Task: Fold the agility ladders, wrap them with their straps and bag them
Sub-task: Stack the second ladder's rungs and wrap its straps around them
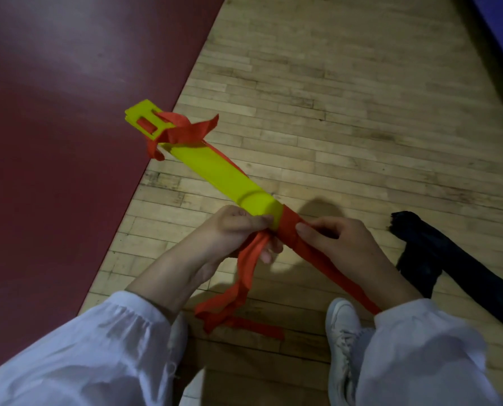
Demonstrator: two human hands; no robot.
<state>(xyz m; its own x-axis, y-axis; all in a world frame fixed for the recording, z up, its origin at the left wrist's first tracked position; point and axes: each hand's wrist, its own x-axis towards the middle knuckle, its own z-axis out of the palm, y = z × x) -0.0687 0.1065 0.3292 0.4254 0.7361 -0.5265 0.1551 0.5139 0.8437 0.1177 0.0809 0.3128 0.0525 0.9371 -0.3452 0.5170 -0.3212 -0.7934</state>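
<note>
Mat (54, 112): dark red, at the left; the bundle's far end points toward its edge.
Ladder bundle (215, 171): yellow rungs stacked, held above the floor, long axis running from upper left down to the hands.
Left hand (238, 227): curled round the near end and a loose strap tail.
Strap (288, 227): red, wound round the near end, between both hands (the next turn probably goes here).
Right hand (332, 238): pinches the taut strap, thumb on the wrap.
Bag (437, 253): black, on the floor, nearer the right hand.
</note>
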